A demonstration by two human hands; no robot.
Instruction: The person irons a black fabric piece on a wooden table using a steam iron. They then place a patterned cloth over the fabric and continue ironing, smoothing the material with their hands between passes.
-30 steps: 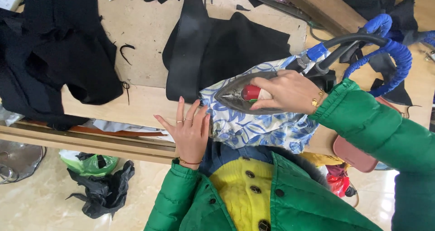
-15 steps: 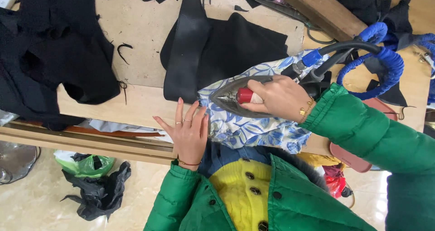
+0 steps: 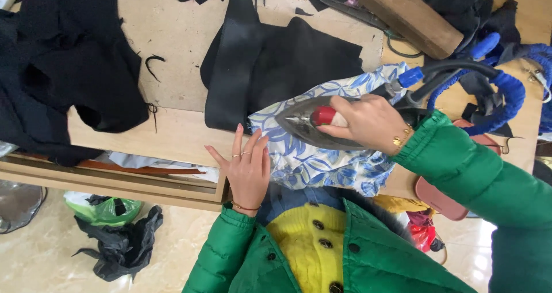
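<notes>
A grey metal iron [image 3: 307, 123] with a red handle was gripped by the closed fingers of the right hand [image 3: 368, 120]. It was pressed on the blue-and-white leafy cloth [image 3: 322, 161] at the wooden table's [image 3: 172, 135] near edge. The left hand [image 3: 247, 169] was laid flat, fingers spread, holding nothing, touching the cloth's edge.

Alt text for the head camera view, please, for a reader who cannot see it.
A person in a green jacket presses an iron with the right hand onto a blue-and-white leaf-print cloth on a wooden table. The left hand lies flat at the cloth's edge; black fabric pieces lie beyond.
</notes>
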